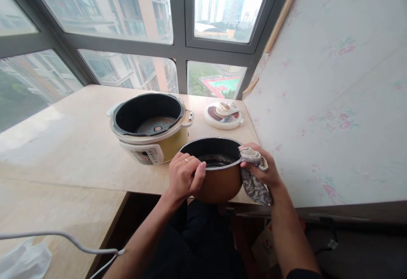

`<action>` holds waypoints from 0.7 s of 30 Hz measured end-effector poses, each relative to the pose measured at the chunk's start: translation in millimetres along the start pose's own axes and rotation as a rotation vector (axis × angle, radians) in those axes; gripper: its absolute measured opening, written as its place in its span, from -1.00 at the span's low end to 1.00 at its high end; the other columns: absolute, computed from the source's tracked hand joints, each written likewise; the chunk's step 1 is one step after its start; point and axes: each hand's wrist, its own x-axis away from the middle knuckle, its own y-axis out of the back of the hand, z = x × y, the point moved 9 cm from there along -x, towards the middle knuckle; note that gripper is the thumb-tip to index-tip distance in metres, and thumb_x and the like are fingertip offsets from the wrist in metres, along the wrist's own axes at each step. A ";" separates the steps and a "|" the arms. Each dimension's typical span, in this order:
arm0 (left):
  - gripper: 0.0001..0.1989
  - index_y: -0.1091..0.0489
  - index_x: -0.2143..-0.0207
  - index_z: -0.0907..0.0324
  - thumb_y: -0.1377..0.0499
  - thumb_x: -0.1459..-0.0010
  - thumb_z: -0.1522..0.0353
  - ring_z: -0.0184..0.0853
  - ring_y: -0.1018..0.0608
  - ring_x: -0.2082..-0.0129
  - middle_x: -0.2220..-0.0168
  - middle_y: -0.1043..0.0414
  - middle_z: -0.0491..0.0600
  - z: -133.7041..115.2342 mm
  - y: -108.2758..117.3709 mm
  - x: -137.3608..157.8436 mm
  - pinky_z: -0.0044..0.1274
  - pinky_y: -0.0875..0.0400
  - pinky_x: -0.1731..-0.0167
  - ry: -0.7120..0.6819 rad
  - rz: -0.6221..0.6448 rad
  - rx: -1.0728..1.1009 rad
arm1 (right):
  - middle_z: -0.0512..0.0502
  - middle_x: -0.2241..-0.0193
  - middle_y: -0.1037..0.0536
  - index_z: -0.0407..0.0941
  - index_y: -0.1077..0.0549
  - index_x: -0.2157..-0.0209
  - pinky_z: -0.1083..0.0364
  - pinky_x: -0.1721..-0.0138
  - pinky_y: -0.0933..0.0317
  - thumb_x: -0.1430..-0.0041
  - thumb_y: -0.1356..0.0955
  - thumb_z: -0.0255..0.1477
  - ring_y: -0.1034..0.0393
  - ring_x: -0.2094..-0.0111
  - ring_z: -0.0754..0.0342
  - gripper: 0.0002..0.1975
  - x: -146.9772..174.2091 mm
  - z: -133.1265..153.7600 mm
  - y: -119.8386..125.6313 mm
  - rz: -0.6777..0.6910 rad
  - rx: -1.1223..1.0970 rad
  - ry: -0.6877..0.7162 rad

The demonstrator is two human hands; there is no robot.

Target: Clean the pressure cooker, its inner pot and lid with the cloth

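A brown inner pot (219, 185) with a dark inside is at the front edge of the wooden counter. My left hand (185, 175) is closed on the pot's left rim, a ring on one finger. In my right hand (265, 166) is a patterned grey and white cloth (256, 185), pinched at the pot's right rim, its lower end hanging down beside the wall. Behind and to the left stands the electric pressure cooker (171, 145), uncovered, showing its black cavity. The cooker's lid (223, 115) lies on the counter beyond the pot.
Windows with dark frames (179, 24) rise behind the counter (79, 143). A floral papered wall (333, 101) bounds the right side. A grey-white cable (60, 235) and a white plastic bag (25, 260) are at lower left. Below the counter edge is a dark gap.
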 end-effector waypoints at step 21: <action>-0.37 0.08 0.81 0.24 -0.14 -0.26 0.39 -0.57 -0.02 0.77 0.79 0.12 -0.20 13.5 2.6 -10.7 -0.51 -0.01 0.60 0.203 -0.348 0.054 | -0.23 0.02 -0.55 -0.06 -0.43 -0.13 -0.09 -0.01 -0.38 -0.24 -0.45 -0.35 -0.46 0.00 -0.11 -0.56 3.1 26.6 -11.8 -0.121 0.273 0.032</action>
